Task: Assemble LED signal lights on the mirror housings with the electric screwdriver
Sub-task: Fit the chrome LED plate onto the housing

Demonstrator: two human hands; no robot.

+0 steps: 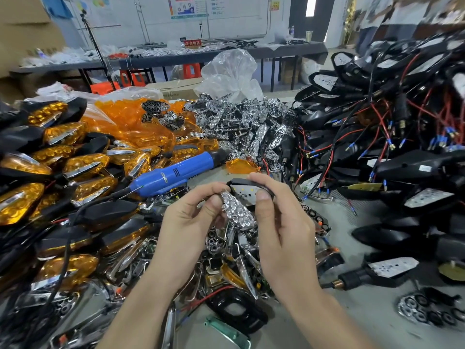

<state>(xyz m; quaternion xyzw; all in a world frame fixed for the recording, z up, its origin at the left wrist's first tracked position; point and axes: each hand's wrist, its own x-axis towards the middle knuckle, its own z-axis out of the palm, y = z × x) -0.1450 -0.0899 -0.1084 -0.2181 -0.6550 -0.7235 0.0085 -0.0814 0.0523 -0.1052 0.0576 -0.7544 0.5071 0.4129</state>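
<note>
Bench (pixel 357 238), reflector (pixel 239 214) in left hand (pixel 186 222), against housing (pixel 238 182)

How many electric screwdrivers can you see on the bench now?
1: the blue screwdriver lies mid-bench, beside the pile of amber lights. More may be buried under parts.

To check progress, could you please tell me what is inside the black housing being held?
A white LED board shows inside the black housing; the chrome reflector and right hand cover the rest.
</note>
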